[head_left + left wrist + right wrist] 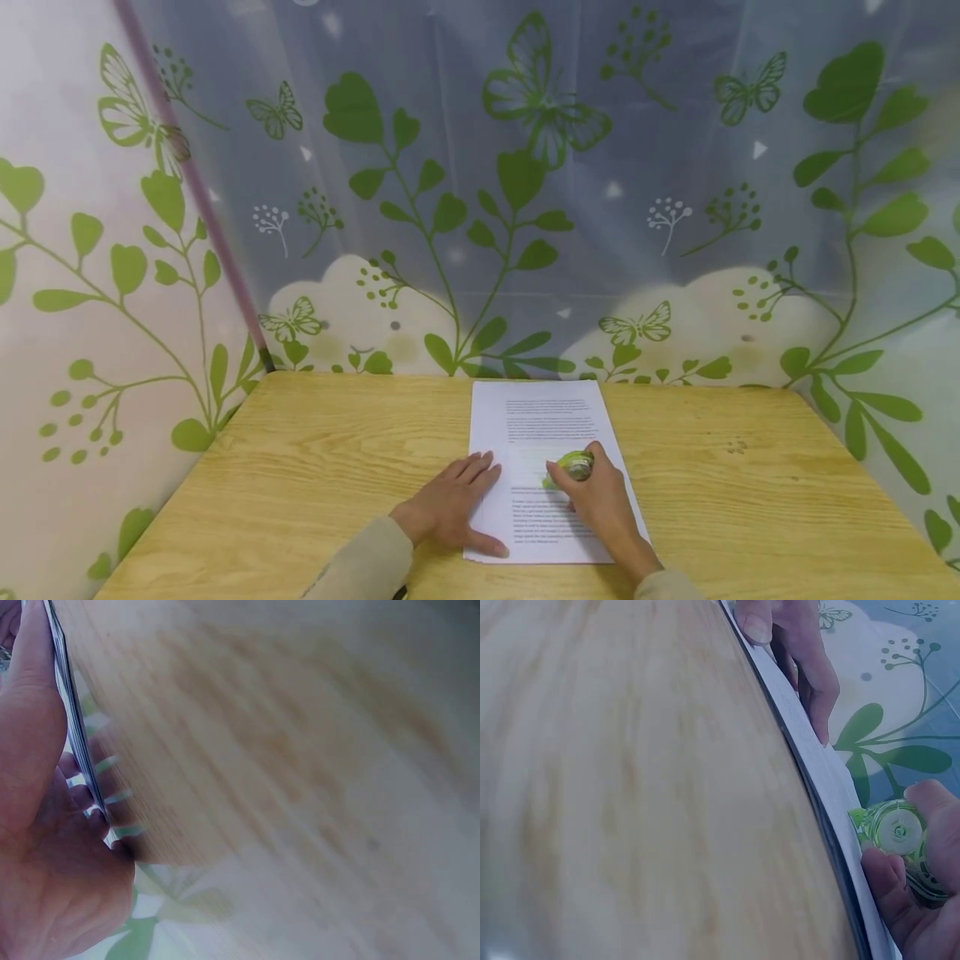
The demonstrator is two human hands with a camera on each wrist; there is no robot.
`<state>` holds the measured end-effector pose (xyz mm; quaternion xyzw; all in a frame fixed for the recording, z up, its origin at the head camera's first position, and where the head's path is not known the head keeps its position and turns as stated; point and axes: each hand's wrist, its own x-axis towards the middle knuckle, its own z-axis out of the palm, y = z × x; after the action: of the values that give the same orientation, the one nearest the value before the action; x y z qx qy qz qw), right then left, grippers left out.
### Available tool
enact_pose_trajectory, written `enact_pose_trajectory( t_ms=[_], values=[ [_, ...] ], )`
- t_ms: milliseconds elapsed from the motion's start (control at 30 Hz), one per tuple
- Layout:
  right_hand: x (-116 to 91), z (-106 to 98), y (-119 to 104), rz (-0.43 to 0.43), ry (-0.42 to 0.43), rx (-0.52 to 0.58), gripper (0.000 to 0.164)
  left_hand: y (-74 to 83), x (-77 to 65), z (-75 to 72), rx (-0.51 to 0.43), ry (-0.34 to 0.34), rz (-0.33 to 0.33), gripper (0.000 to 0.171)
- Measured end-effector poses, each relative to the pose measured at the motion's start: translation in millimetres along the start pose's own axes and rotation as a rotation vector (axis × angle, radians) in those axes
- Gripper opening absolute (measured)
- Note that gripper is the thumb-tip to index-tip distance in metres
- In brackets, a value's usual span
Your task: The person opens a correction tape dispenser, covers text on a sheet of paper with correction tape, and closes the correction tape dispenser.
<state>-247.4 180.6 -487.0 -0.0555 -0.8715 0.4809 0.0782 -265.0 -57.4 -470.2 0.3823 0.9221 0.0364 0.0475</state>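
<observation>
A stack of printed paper [551, 533] lies on the wooden table, its top sheet covered in lines of text with a pale band across the middle. My right hand [606, 500] grips a green, see-through correction tape dispenser [576, 465], its tip down at the sheet near that band. In the right wrist view the round reel inside the correction tape dispenser [898, 829] shows between thumb and fingers. My left hand [457, 504] rests on the left edge of the stack, fingers spread. In the left wrist view, that hand [67, 877] lies along the stack's edge.
The wooden table [337, 450] reaches to a patterned curtain [420, 208] with leaves, butterflies and clouds at the back and sides. A small dark mark [735, 446] shows on the table to the right of the paper.
</observation>
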Motion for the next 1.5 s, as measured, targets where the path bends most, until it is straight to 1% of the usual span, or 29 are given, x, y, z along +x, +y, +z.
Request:
enact_pose_trajectory(
  t_ms=[400, 667, 900, 1133, 1333, 1500],
  values=[
    [0.4, -3.7, 2.6, 0.016, 0.006, 0.012, 0.044, -0.6, -1.4, -0.8, -0.025, -0.009, -0.006, 0.106],
    [0.1, -7.8, 4.4, 0.036, 0.028, 0.011, 0.045, 1.1, 0.1, -4.4, -0.041, -0.023, -0.004, 0.106],
    [1.7, -11.8, 4.6, 0.035, 0.004, 0.004, 0.046, 2.2, 0.7, -4.8, -0.025, -0.021, -0.006, 0.106],
    [1.3, -14.7, 4.2, 0.037, -0.017, 0.010, 0.047, 2.2, -1.3, -4.1, -0.052, -0.027, -0.024, 0.106],
    [2.3, -17.8, 4.2, 0.038, -0.027, 0.018, 0.047, 1.2, -1.5, -2.1, -0.068, -0.026, -0.018, 0.106],
    [3.1, -19.5, 7.0, 0.042, -0.036, 0.008, 0.047, 1.0, -1.8, -1.0, -0.063, -0.025, -0.015, 0.106]
  ],
)
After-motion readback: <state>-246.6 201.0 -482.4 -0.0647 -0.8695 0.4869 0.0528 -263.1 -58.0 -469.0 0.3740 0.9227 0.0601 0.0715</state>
